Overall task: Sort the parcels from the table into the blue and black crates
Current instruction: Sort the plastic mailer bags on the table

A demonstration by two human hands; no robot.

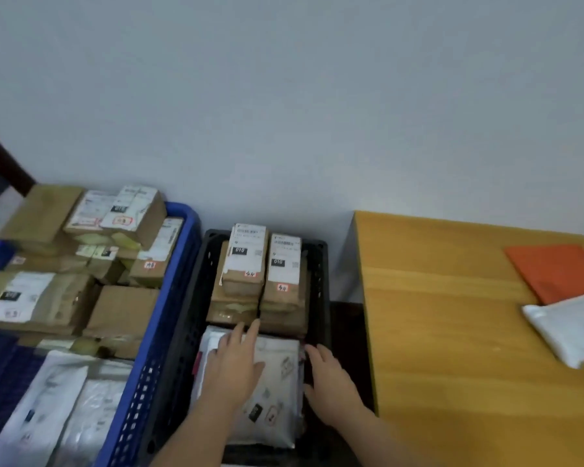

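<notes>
A person's left hand (pixel 235 360) presses flat, fingers spread, on a white mailer (pixel 277 375) in the black crate (pixel 321 264), right hand (pixel 327 375) open at its edge; the soft, likely light bag is best held by its edges.

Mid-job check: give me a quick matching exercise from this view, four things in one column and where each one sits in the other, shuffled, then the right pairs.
Things:
1. orange envelope
2. left hand
3. two labelled cardboard boxes
4. right hand

Places:
A. far end of the black crate, stacked side by side
B. on the wooden table, behind the white mailer
C. flat on top of the white bag in the black crate
D. at that bag's right edge, by the crate wall

Pairs: 1-B, 2-C, 3-A, 4-D
</notes>
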